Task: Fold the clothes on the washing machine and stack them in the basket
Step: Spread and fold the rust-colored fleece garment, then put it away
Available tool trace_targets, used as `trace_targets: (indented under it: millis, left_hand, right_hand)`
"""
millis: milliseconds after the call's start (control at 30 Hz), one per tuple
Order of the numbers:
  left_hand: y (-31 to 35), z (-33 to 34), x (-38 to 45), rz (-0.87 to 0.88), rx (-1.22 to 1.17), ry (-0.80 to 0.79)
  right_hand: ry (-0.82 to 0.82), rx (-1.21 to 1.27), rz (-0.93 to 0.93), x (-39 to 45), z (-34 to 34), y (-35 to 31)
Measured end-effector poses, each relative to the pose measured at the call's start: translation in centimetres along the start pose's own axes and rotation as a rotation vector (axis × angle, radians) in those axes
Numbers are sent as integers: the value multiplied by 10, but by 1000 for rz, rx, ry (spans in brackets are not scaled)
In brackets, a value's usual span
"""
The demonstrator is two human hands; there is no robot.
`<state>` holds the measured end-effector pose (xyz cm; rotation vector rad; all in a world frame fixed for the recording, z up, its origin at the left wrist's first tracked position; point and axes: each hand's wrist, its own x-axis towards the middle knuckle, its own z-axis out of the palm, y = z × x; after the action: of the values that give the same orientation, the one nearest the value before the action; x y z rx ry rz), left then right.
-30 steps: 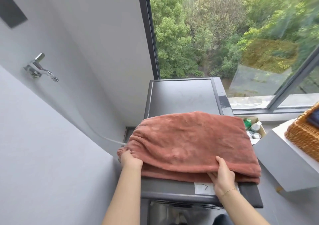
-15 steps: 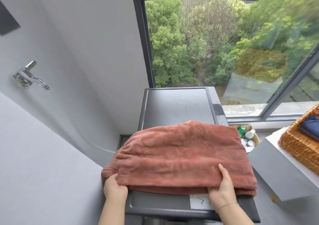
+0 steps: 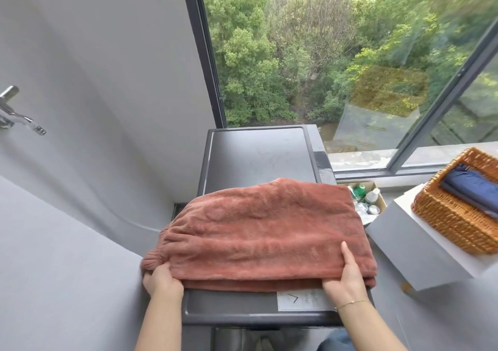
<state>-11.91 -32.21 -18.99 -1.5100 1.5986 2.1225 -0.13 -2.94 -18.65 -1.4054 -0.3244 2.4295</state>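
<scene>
With the left hand [image 3: 161, 279] gripping the near-left corner of the folded garment [image 3: 264, 232] and the right hand [image 3: 347, 276] pinching its near-right edge (thumb on top), uneven lifting toward the basket [image 3: 455, 217], right of both hands, could unfold it.

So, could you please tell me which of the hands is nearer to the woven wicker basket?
Right. The right hand holds the rust-red fleece garment nearest the woven wicker basket; the left hand grips its far corner.

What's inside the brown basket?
A folded dark blue cloth lies inside the wicker basket. Anything beneath the cloth is covered, and the picture's edge cuts off the basket's right part.
</scene>
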Motion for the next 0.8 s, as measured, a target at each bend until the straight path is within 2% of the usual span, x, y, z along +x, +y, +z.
trace_targets:
  millis: [33, 100, 133, 167, 200, 233, 267, 333, 367, 400, 467, 533, 567, 700, 800]
  left_hand:
    - [3, 1, -1, -13, -21, -5]
    - [6, 11, -6, 122, 111, 151]
    - [10, 19, -14, 253, 243, 244]
    - [12, 33, -26, 422, 361, 262]
    - [9, 49, -40, 622, 461, 172]
    - [5, 63, -50, 799, 526, -20]
    - [-3, 81, -64, 893, 638, -281]
    - [-29, 113, -76, 902, 1001, -742]
    - [-44, 124, -78, 870, 1249, -863]
    - [-60, 130, -78, 856, 1466, -900]
    - [-86, 129, -68, 975, 1709, -811]
    - [-101, 121, -59, 1109, 1700, -704]
    - [-100, 115, -57, 1120, 1671, -672]
    - [-110, 136, -86, 1044, 1598, -585]
    - [-129, 164, -116, 1171, 1443, -658]
  right_hand:
    - [16, 12, -2, 2, -1, -2]
    - [100, 108, 0, 5, -7, -12]
    - [124, 142, -7, 6, -11, -18]
    - [129, 162, -16, 9, -14, -22]
    - [137, 174, -24, 8, -17, -27]
    - [114, 169, -31, 7, -20, -26]
    - [99, 149, -38, 4, -24, -28]
    - [101, 125, -25, -1, -29, -35]
    - [120, 137, 6, -1, -32, -40]
    - [139, 151, 35, 0, -35, -47]
    - [193, 182, 65, 10, -45, -62]
    - [237, 231, 79, 22, -56, -82]
    - [258, 248, 84, 27, -62, -87]
    - [320, 265, 133, 54, -88, -119]
    - [347, 238, 245, 73, -97, -125]
